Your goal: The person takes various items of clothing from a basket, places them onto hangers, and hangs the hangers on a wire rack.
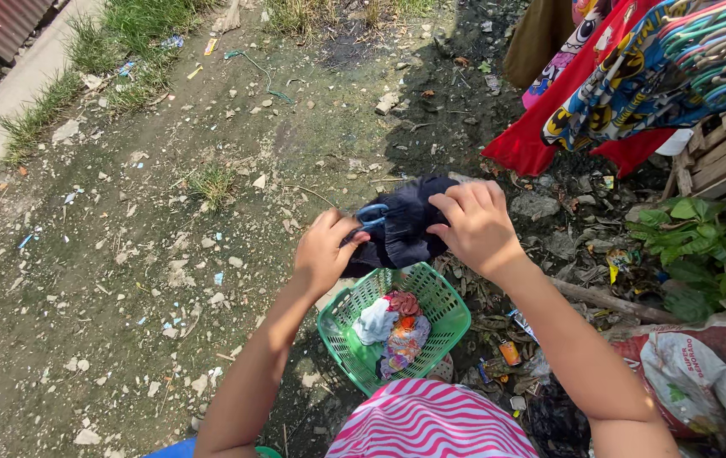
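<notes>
Dark garment [401, 229] held up in both hands, above green basket [397, 326] on dirt ground. Blue hanger [371, 214] partly tucked into cloth near left hand [322, 252]. I see left fingers closed, pinching cloth and hanger edge; right hand [475, 227] curled over top of cloth, gripping. My judgement: keep cloth taut between hands, feed hanger arm in slowly, hold garment clear of ground. Basket holds white and patterned clothes [390, 326]. Hung clothes [626, 76] upper right.

sack [692, 373] | lower right, ground | red-white, crumpled || can [510, 353] | orange, beside basket
</notes>
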